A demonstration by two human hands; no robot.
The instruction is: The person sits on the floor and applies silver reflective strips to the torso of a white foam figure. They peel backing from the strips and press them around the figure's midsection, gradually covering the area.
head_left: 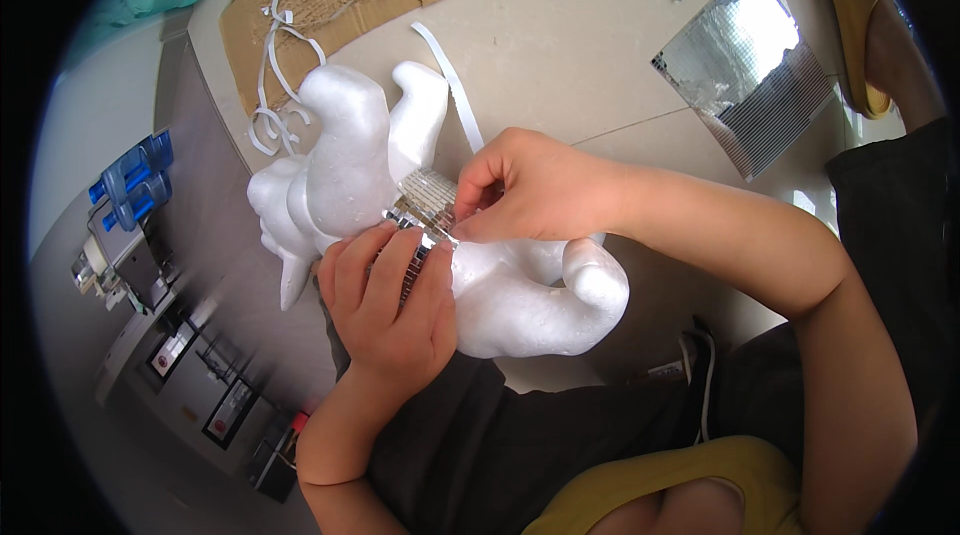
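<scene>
A white foam animal figure [345,152] lies across my lap, its legs pointing up and away and its curved tail end to the right. A band of small mirror tiles [431,197] wraps its middle. My left hand [394,302] rests with spread fingers over the tiled band, pressing it against the foam. My right hand [525,194] is at the band's right edge, thumb and fingertips pinched close to the tiles. Whether a loose tile sits between those fingertips cannot be told.
On the floor, a sheet of mirror tiles [750,77] lies at the upper right, near a foot in a yellow shoe [855,17]. Torn cardboard [360,2] and curled white strips [266,70] lie beyond the figure. Blue water bottles [131,179] stand far left.
</scene>
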